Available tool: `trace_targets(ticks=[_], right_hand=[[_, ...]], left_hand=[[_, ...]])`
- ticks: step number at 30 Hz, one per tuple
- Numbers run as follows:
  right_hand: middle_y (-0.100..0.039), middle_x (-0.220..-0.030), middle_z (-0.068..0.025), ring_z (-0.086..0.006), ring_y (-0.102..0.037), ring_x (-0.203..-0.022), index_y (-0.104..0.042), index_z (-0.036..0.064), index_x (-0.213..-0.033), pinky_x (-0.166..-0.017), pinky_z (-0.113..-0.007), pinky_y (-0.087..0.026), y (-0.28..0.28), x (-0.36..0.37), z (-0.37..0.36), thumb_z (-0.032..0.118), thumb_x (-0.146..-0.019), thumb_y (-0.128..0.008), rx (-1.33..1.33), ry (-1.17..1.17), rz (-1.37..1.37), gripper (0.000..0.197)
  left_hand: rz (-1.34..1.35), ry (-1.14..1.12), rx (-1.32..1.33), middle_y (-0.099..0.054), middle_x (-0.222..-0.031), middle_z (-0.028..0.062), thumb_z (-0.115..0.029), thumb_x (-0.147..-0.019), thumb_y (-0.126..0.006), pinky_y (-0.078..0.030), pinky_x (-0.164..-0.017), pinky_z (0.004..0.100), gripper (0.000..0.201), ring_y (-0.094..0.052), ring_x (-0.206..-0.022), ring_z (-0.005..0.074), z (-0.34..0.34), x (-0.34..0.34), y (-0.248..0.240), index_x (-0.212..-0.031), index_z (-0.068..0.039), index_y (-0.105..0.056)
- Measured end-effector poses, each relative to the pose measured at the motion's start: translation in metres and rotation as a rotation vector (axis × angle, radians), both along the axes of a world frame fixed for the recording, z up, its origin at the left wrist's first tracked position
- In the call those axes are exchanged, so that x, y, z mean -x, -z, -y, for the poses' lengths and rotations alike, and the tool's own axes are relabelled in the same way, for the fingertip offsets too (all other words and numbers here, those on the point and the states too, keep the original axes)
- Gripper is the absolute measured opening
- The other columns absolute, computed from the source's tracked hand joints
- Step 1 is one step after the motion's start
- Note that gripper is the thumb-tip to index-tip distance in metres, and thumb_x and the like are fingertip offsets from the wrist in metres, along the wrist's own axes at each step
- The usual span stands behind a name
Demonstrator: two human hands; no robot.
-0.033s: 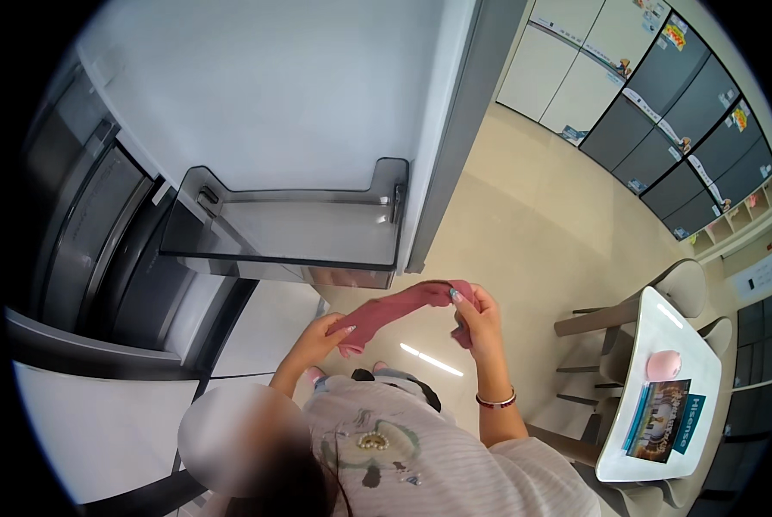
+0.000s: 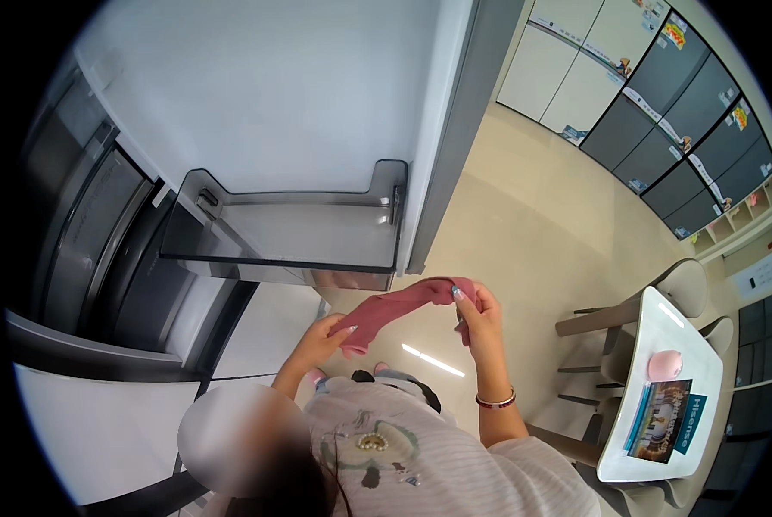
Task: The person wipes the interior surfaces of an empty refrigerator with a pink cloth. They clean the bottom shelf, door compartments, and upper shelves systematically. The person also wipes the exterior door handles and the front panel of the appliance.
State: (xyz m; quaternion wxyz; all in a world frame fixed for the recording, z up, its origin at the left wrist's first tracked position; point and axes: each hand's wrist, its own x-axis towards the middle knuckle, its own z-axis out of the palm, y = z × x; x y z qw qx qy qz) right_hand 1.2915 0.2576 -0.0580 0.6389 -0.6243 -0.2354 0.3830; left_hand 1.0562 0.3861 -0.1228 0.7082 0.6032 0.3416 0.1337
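A dusky pink cloth [image 2: 395, 308] stretches between my two hands in a slack, bunched strip, in front of an open fridge door. My left hand [image 2: 319, 342] is closed on its lower left end, a short flap hanging past the fingers. Higher up, my right hand [image 2: 482, 322] pinches the other end, thumb on top, with a little cloth tucked down beside the fingers. Just beyond the cloth, a clear, dark-edged door bin [image 2: 291, 226] is fixed to the white inner side of the fridge door [image 2: 274, 95].
Dark drawers [image 2: 145, 293] show inside the fridge at left, above white lower doors [image 2: 102, 422]. To the right stands a white table [image 2: 636, 439] with chairs [image 2: 679, 289], a pink round object [image 2: 664, 366] and a printed board [image 2: 660, 420]. White and grey fridges [image 2: 662, 112] line the far wall.
The cloth's right end has shifted slightly, and less of it hangs below my right hand. Both hands keep their grip in nearly the same places.
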Motion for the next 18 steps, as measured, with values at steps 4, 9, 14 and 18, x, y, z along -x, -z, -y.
trace_targets(ticks=[4, 9, 14, 18], right_hand=[[-0.047, -0.105, -0.0034, -0.0033, -0.05, -0.068, -0.061, 0.0003, -0.097, -0.045, -0.015, -0.04, -0.014, 0.005, -0.023, 0.008, -0.083, -0.059, -0.346, 0.18, 0.233, 0.015], [-0.048, -0.107, -0.0093, -0.0163, -0.052, -0.089, -0.059, -0.0019, -0.102, -0.072, -0.025, -0.043, -0.065, 0.007, -0.064, 0.002, -0.08, -0.058, -0.51, 0.288, 0.618, 0.022], [-0.049, -0.11, -0.0129, -0.0232, -0.053, -0.092, -0.059, -0.0029, -0.101, -0.078, -0.029, -0.042, -0.078, 0.004, -0.118, 0.002, -0.079, -0.057, -0.702, 0.342, 0.771, 0.023], [-0.055, -0.1, -0.0136, -0.0231, -0.055, -0.088, -0.06, -0.0009, -0.103, -0.077, -0.03, -0.044, -0.05, 0.014, -0.108, 0.003, -0.08, -0.055, -0.516, 0.303, 0.668, 0.024]], left_hand=[[0.06, -0.235, -0.196, -0.055, -0.082, 0.0009, -0.007, -0.089, -0.051, -0.045, -0.061, 0.0188, 0.027, -0.046, -0.061, 0.0046, 0.007, -0.025, 0.002, -0.114, 0.003, -0.049], [0.523, -0.585, -0.07, -0.05, -0.081, -0.0013, -0.004, -0.088, -0.052, -0.043, -0.061, 0.0197, 0.021, -0.042, -0.062, 0.005, 0.005, -0.081, -0.025, -0.107, -0.001, -0.048], [0.182, -0.503, -0.338, -0.052, -0.09, 0.0013, -0.005, -0.085, -0.052, -0.037, -0.066, 0.0233, 0.018, -0.046, -0.077, 0.0104, -0.004, -0.105, -0.006, -0.103, -0.002, -0.052], [0.144, -0.526, -0.31, -0.055, -0.104, 0.0071, -0.001, -0.084, -0.045, -0.038, -0.088, 0.0288, 0.025, -0.051, -0.1, 0.0184, -0.005, -0.114, -0.01, -0.108, 0.0, -0.051]])
